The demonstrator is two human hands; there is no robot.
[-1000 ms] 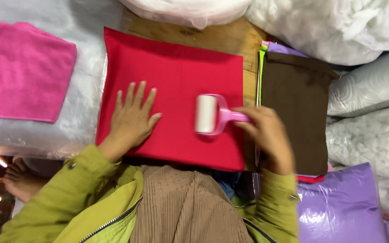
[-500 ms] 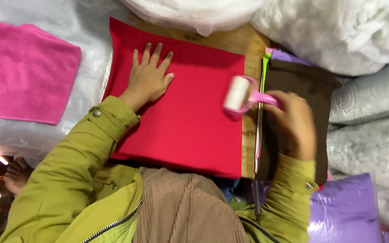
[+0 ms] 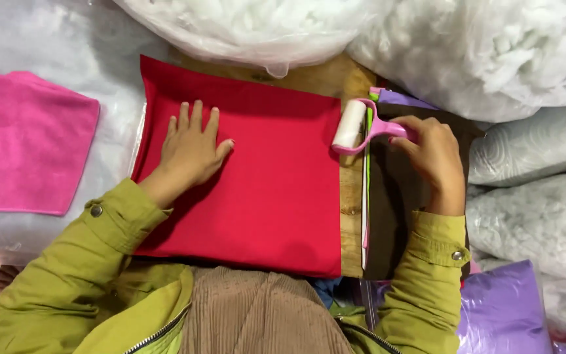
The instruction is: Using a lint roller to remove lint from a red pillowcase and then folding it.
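Head view: left hand (image 3: 193, 149) lies flat, fingers spread wide on red cloth (image 3: 266, 196); right hand (image 3: 432, 157) fingers wrap roller (image 3: 359, 127) handle, drum just beyond the cloth's edge.

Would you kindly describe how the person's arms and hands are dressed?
Both arms are in olive-green jacket sleeves, each cuff closed with a round metal snap. The left hand and right hand are bare, with no gloves; no rings show. A zip edges the jacket front.

A wooden tabletop (image 3: 325, 80) sits before me. A red fabric square (image 3: 270, 190) lies flat on it, covering most of the wood. Just right of that lies a dark brown cloth (image 3: 394, 210) over other coloured pieces.
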